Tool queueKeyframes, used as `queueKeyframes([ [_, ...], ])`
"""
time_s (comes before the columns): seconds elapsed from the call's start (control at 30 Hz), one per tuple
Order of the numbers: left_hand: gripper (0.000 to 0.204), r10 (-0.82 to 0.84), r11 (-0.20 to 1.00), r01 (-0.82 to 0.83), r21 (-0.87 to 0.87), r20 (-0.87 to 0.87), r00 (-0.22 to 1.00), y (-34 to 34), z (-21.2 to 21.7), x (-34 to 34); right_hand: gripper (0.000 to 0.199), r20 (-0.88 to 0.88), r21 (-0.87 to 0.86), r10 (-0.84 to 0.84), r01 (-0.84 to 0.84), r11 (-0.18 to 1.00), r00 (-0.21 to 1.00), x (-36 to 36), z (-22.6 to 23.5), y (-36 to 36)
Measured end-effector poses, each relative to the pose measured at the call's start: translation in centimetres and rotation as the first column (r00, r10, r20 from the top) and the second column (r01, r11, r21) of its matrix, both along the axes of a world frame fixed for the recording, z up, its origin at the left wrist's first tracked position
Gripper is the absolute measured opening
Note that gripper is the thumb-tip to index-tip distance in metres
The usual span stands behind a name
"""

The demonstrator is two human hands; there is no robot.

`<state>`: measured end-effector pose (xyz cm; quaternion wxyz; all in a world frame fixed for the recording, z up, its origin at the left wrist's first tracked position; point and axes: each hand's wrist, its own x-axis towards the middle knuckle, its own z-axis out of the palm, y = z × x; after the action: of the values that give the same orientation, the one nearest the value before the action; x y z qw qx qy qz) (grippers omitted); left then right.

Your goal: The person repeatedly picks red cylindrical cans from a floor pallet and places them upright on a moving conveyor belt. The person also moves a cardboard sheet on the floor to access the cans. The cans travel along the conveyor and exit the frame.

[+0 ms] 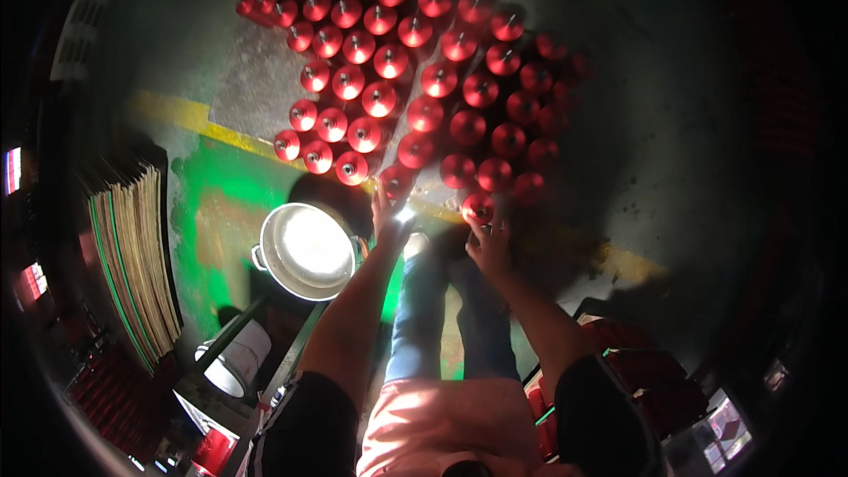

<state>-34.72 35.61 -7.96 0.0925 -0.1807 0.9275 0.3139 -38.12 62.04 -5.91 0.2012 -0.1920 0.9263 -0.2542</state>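
Observation:
Rows of red round canisters with domed tops and short metal stems stand on the floor ahead of me. My left hand reaches to the near edge of the group, its fingers against the side of a red canister. To the right of it, my right hand has its thumb and fingers around the near side of another red canister. Both of these canisters look upright. The undersides of my fingers are hidden, and glare covers the spot beside my left hand.
A large two-handled metal pot sits left of my left forearm, its inside washed out by light. Farther left stands a stack of thin boards. A white bucket lies tilted below the pot. A yellow line crosses the floor.

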Motion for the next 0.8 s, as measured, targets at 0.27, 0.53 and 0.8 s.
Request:
queueKeyframes([
  [0.27,0.053,0.175,0.983,-0.18,-0.032,-0.125,0.977,-0.1,-4.4,-2.5,0.071,-0.004,-0.09,-0.092,0.091,0.992,0.996,-1.6,-4.8,-2.5],
  [0.53,0.055,0.178,0.982,-0.188,-0.025,-0.207,0.962,-1.6,-5.6,-2.3,0.057,-0.046,0.01,-0.14,0.141,0.99,0.989,-1.5,-5.9,-2.7],
  [0.8,0.045,0.23,0.971,-0.224,0.079,-0.085,0.969,-1.2,5.1,4.7,0.064,0.102,-0.081,-0.062,0.071,0.994,0.993,-1.3,2.9,2.0],
])
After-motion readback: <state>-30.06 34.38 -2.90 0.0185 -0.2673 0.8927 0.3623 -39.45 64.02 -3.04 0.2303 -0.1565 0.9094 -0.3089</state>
